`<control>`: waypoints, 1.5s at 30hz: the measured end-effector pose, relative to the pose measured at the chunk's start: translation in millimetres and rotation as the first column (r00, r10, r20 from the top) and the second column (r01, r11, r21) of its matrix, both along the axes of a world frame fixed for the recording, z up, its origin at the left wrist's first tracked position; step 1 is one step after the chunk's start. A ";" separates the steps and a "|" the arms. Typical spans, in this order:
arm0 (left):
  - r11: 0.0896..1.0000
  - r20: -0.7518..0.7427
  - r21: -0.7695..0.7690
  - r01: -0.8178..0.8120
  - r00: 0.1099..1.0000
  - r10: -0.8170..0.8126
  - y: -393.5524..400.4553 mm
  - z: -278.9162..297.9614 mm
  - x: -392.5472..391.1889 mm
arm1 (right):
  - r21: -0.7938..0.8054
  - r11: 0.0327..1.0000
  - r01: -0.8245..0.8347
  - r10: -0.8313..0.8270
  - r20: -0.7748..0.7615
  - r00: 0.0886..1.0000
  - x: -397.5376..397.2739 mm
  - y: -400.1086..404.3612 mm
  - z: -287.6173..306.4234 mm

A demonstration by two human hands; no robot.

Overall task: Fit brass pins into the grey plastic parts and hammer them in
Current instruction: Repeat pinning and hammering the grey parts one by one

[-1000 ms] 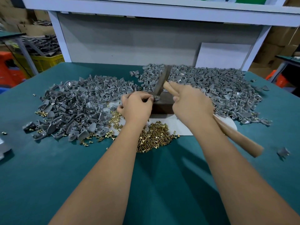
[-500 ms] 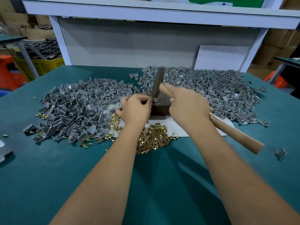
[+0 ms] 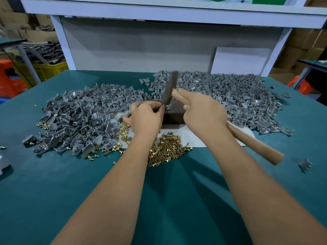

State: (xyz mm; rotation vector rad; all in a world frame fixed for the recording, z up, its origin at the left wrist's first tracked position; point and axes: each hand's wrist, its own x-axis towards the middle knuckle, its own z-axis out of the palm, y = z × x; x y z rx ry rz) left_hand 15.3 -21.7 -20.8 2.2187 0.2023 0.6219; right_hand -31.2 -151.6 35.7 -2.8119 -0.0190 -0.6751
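My right hand (image 3: 203, 110) grips a wooden-handled hammer (image 3: 254, 142); its dark metal head (image 3: 169, 89) points down onto a grey plastic part (image 3: 168, 107) lying on a dark block (image 3: 175, 114). My left hand (image 3: 146, 115) pinches that part at the block's left edge. A heap of brass pins (image 3: 166, 149) lies just in front of the block, under my left wrist. Large piles of grey plastic parts spread to the left (image 3: 79, 117) and to the right (image 3: 238, 96) of the block.
The green table top (image 3: 168, 200) carries a white sheet (image 3: 194, 137) under the block. A lone grey part (image 3: 304, 163) lies at the right. A white shelf frame (image 3: 159, 13) and grey back panel stand behind. A yellow crate (image 3: 51, 69) sits off the table at left.
The hammer head has swung from lying flatter over the block to standing steeper with its lower end on the part. The left hand keeps its hold at the block.
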 end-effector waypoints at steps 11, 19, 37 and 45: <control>0.984 -0.065 -0.158 0.087 0.993 -0.098 1.7 3.5 -2.6 | 0.306 0.907 0.290 -0.233 -0.210 0.949 22.3 -38.2 -22.5; 0.980 -0.069 -0.161 0.114 0.990 -0.126 2.4 5.0 -4.3 | 0.024 0.960 0.279 -0.279 -0.026 0.960 31.1 -26.5 -26.5; 0.994 0.012 -0.037 0.098 0.995 -0.098 1.4 0.8 1.9 | 0.544 0.824 -0.160 0.092 0.151 0.984 50.1 20.5 -39.2; 0.994 0.018 -0.030 0.101 0.995 -0.101 2.9 -1.7 5.5 | 0.627 0.763 -0.159 0.103 0.125 0.987 54.0 25.5 -40.9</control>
